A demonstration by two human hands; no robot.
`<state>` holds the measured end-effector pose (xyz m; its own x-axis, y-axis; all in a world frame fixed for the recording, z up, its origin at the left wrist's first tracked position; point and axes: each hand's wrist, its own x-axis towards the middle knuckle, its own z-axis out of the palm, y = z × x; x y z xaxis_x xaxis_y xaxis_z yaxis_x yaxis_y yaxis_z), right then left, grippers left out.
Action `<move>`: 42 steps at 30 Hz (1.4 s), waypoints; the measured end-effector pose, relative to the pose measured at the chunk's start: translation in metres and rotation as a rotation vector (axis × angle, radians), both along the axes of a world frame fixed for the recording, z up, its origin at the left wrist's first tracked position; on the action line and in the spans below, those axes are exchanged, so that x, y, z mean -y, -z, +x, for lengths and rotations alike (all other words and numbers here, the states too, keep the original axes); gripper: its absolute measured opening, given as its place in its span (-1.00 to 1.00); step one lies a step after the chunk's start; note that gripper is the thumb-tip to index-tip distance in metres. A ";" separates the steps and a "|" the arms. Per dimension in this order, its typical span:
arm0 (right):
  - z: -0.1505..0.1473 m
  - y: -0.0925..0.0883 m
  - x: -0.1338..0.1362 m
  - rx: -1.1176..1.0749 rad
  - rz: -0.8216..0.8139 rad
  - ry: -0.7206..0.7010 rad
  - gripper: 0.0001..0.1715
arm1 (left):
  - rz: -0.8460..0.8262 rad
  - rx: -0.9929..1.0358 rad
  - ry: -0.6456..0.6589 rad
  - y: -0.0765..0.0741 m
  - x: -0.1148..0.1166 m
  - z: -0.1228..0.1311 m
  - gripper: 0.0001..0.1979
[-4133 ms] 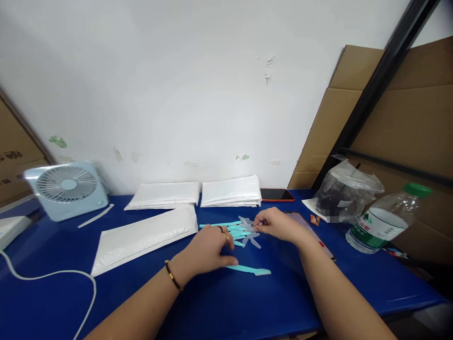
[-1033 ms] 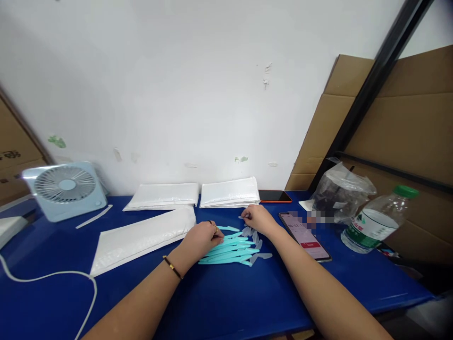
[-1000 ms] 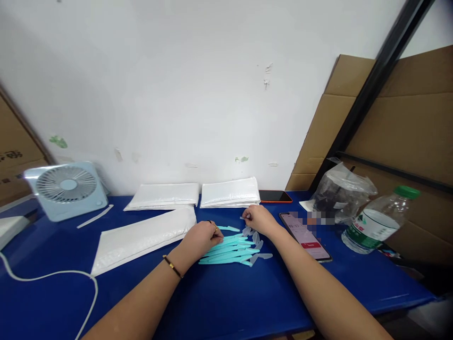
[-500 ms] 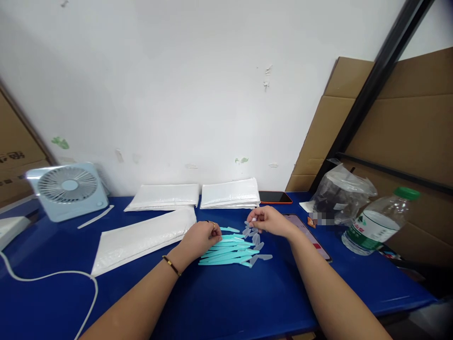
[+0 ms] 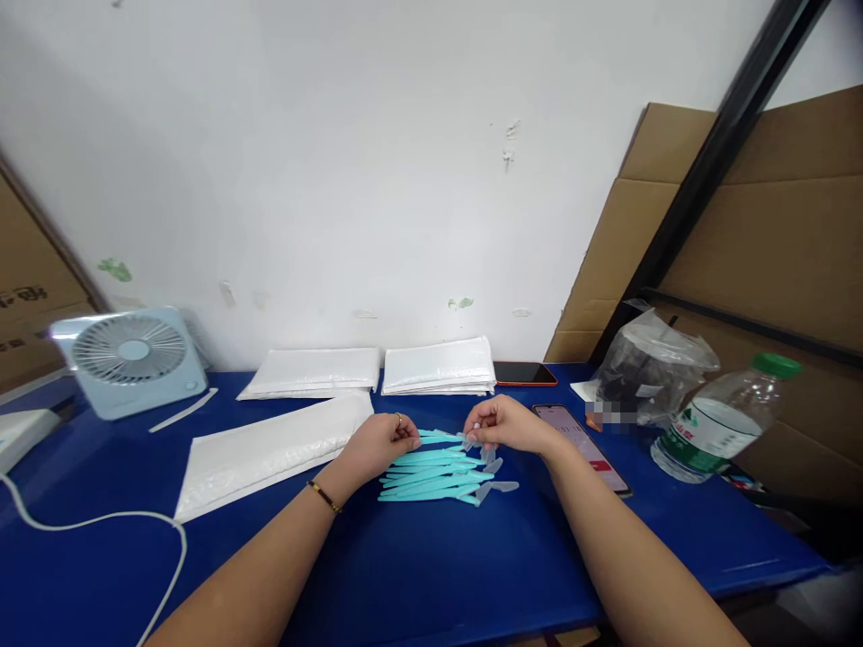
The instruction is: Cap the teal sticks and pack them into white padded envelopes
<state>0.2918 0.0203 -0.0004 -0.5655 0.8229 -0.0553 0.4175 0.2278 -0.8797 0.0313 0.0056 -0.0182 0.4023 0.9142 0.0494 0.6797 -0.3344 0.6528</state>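
Several turquoise razors (image 5: pixel 431 482) lie between front and back edges of the desk (image 5: pixel 431 575); the left hand (image 5: pixel 378 445) pinches one, the right hand (image 5: pixel 504 423) a clear cap (image 5: pixel 467 442).

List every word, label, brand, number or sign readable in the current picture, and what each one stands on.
No text reads with certainty.
Bottle label: red and white characters, too small to read.
Phone with the lit screen: digits, too blurred to read.
Carton at the picture's left edge: dark characters, too blurred to read.
Turquoise tools: no lettering can be made out.
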 end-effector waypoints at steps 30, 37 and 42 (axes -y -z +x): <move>0.006 0.005 -0.004 0.311 0.455 0.018 -0.86 | 0.170 -0.160 0.044 -0.010 0.008 0.000 -0.73; 0.007 0.004 -0.002 0.383 0.381 -0.018 -0.88 | 0.025 -0.169 0.071 -0.003 0.007 0.002 -0.81; 0.008 -0.007 0.004 0.301 0.224 -0.005 -0.80 | 0.015 -0.081 0.032 -0.003 0.004 -0.002 -0.76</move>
<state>0.2996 0.0165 0.0070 -0.5557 0.8305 -0.0385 0.6482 0.4038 -0.6455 0.0297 0.0015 -0.0152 0.4342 0.9003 0.0294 0.7189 -0.3660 0.5909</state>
